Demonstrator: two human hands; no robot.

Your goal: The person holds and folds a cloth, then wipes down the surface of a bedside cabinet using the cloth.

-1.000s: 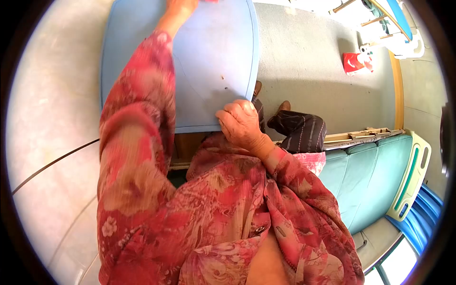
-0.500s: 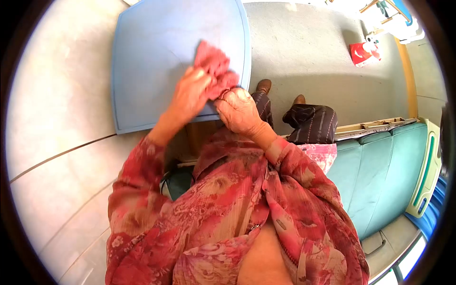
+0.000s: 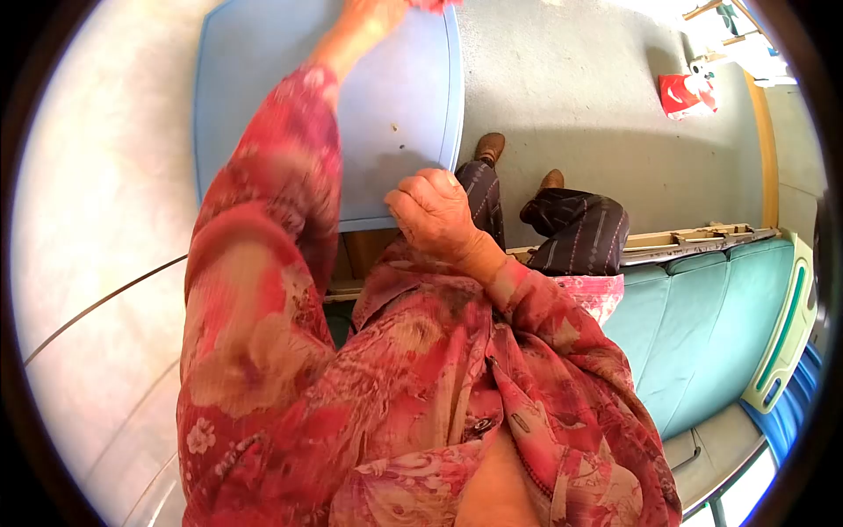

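My left hand (image 3: 376,12) reaches to the far part of the blue tabletop (image 3: 263,79) and is partly cut off by the top edge of the view. It grips a red cloth (image 3: 435,3), of which only a strip shows. My right hand (image 3: 432,215) is closed in a fist at the table's near right corner, its knuckles up. Whatever the fist may hold is hidden. Two small crumbs or specks (image 3: 399,138) lie on the tabletop between the hands.
To the right is a green padded bed (image 3: 702,307) with a pale end board (image 3: 784,321). My legs in dark patterned trousers (image 3: 580,233) hang by its edge. A red bag (image 3: 688,95) stands on the grey floor (image 3: 580,97). A pale wall (image 3: 105,176) borders the left.
My left hand has swept the cloth away from me to the top of the view, apart from my right hand. The right fist stays near the table corner. The specks are now uncovered.
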